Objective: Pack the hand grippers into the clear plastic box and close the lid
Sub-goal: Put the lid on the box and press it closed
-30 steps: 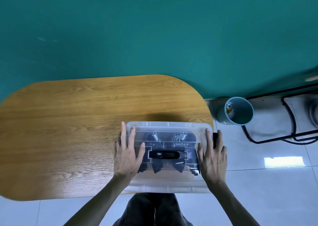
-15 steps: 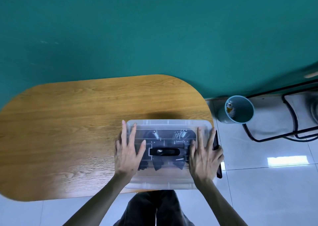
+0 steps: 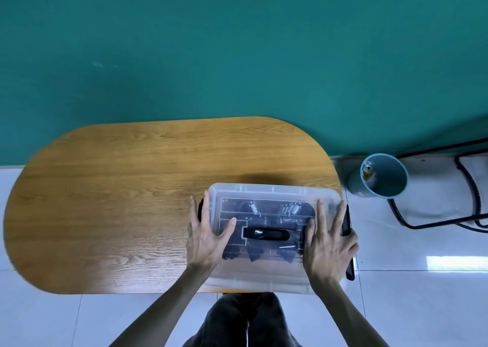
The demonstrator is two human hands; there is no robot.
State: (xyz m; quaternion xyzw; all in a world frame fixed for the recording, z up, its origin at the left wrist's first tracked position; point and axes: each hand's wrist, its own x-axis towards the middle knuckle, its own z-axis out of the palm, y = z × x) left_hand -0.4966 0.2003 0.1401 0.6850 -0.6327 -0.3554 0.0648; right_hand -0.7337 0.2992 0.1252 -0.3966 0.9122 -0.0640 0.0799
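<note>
The clear plastic box sits at the table's near right corner with its lid on top. Through the lid I see the black hand grippers with their metal springs. A black carry handle lies in the lid's middle. My left hand rests over the box's left end, fingers down the side by a black latch, thumb on the lid. My right hand lies flat on the lid's right end, fingers spread. Another black latch sticks out beside it.
The wooden oval table stretches left and back from the box. On the tiled floor to the right stand a blue bin and a black metal frame. My dark-trousered legs are below the table edge.
My left hand has slid from the lid's top to the box's left edge. My right hand moved from the right edge inward onto the lid, uncovering the right latch.
</note>
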